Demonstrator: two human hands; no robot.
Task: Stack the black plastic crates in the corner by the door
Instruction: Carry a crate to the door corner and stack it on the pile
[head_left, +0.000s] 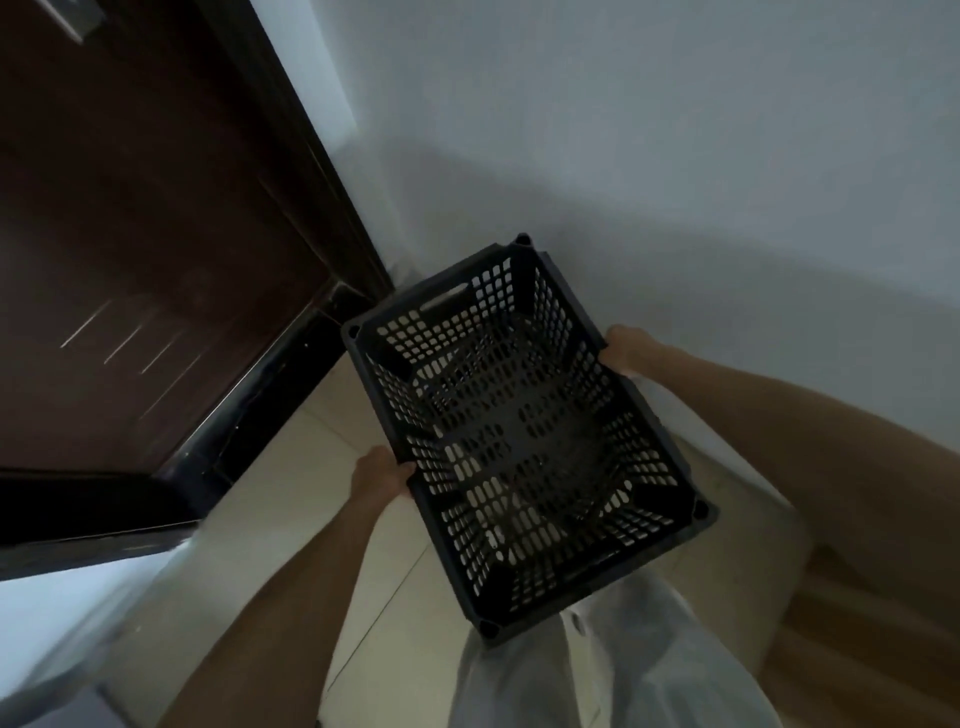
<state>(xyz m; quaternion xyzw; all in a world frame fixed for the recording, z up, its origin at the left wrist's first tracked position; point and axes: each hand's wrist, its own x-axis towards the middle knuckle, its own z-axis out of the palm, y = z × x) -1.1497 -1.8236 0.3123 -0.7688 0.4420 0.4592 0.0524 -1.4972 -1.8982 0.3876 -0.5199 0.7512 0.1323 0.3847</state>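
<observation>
Head view: both hands hold the crate (519, 431), open side up and tilted, above the floor (322, 467) in the corner. The door (130, 234) is to the left and the wall (675, 130) behind. The left hand (382, 475) grips one long rim, its fingers wrapped under and mostly hidden. The right hand (631, 351) grips the opposite rim likewise.

At my ten o'clock stands a dark brown door (130, 234), with a glossy black sill (249, 400) along its foot. A plain white wall (675, 130) fills twelve to three, dim and shadowed. Pale floor tiles (311, 460) lie at seven.
</observation>
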